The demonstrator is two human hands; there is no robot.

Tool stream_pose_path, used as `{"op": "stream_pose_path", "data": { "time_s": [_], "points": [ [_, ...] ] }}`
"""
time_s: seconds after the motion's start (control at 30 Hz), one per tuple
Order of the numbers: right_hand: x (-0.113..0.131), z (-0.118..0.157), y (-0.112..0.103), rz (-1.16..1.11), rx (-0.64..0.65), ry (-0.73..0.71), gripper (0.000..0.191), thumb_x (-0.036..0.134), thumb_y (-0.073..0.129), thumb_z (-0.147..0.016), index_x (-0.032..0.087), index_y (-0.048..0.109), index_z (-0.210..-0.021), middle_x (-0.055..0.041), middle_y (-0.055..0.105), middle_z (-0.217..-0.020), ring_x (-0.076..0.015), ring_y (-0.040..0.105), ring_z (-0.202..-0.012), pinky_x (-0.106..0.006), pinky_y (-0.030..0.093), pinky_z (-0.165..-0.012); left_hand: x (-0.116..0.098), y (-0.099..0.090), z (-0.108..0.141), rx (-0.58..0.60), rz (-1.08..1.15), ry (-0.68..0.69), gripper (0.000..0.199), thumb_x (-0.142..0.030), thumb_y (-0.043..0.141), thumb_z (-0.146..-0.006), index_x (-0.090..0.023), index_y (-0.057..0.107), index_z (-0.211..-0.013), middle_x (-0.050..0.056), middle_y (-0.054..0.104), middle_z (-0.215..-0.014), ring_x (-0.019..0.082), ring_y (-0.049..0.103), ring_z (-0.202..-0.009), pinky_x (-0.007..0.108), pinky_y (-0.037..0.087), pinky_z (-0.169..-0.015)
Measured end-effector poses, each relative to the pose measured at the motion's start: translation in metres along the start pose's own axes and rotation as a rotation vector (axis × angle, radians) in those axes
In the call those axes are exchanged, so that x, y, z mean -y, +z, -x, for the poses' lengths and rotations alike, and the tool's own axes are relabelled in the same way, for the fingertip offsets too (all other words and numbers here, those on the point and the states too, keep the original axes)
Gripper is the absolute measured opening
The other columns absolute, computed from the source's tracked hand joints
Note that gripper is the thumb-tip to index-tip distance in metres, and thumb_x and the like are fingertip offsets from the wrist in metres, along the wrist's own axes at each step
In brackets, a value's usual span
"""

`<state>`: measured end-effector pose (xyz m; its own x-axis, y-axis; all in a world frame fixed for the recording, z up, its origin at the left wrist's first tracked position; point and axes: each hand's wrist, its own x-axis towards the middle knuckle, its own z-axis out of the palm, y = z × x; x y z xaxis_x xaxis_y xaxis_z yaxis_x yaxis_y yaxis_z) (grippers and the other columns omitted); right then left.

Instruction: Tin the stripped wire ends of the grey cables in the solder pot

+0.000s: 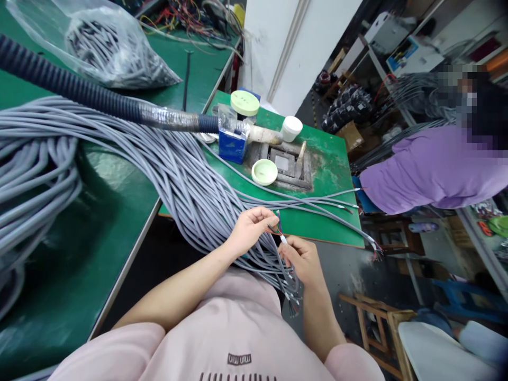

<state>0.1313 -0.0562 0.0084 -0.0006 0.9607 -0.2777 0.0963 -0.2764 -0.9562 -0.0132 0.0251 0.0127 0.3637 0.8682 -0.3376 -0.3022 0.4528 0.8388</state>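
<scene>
Pink shirt (234,338) nearest; left hand (250,230) narrowly pinched fine coloured wires (276,225), right hand (301,259) a white core (283,239). Grey cables (190,180) trailed from there across the green bench (325,211); they looked limp and fairly light, probably best held just behind the bared ends.

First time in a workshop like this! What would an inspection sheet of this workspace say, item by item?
Surface: green-topped workbench, scuffed.
Job's things: coloured wires and a white wire at the stripped end of a grey cable.
Clutter: blue box, white-lidded tub, green lid, black corrugated hose, bagged cable coils.
Hands: left hand pinches the coloured wires; right hand pinches the white wire.
Cables: grey cables lie in a big bundle over the bench edge.
Surroundings: co-worker in purple, wooden stool.
</scene>
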Motion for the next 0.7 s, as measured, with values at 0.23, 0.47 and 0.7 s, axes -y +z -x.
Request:
{"op": "stream_pose_path", "data": {
  "time_s": [0.23, 0.47, 0.7],
  "points": [
    [0.017, -0.009, -0.016, -0.103, 0.173, 0.037, 0.032, 0.029, 0.058, -0.081, 0.018, 0.057, -0.111, 0.0028, 0.059, -0.064, -0.0096, 0.053, -0.05, -0.022, 0.043, -0.05, 0.006, 0.003, 0.001, -0.028, 0.021, 0.006, 0.035, -0.043, 0.079, -0.061, -0.015, 0.059, -0.067, -0.001, 0.063, -0.058, 0.009, 0.056, -0.053, 0.021, 0.046, -0.055],
    [0.037, -0.02, -0.02, 0.359, 0.088, -0.164, 0.026, 0.034, 0.056, -0.088, 0.022, 0.061, -0.11, -0.0013, 0.067, -0.086, -0.0123, 0.057, -0.067, -0.023, 0.044, -0.062, 0.014, 0.004, 0.002, -0.012, 0.039, 0.01, 0.036, -0.043, 0.08, -0.061, -0.014, 0.059, -0.068, -0.002, 0.059, -0.055, 0.007, 0.05, -0.052, 0.019, 0.041, -0.054],
    [0.034, -0.026, -0.021, 0.416, 0.025, -0.315, 0.017, 0.033, 0.048, -0.093, 0.021, 0.06, -0.099, -0.0002, 0.063, -0.078, -0.0126, 0.057, -0.065, -0.023, 0.044, -0.062, 0.022, 0.003, 0.003, 0.017, 0.062, 0.0, 0.033, -0.041, 0.078, -0.066, -0.014, 0.06, -0.071, -0.001, 0.061, -0.061, 0.008, 0.052, -0.055, 0.02, 0.043, -0.056]
  ]
}}
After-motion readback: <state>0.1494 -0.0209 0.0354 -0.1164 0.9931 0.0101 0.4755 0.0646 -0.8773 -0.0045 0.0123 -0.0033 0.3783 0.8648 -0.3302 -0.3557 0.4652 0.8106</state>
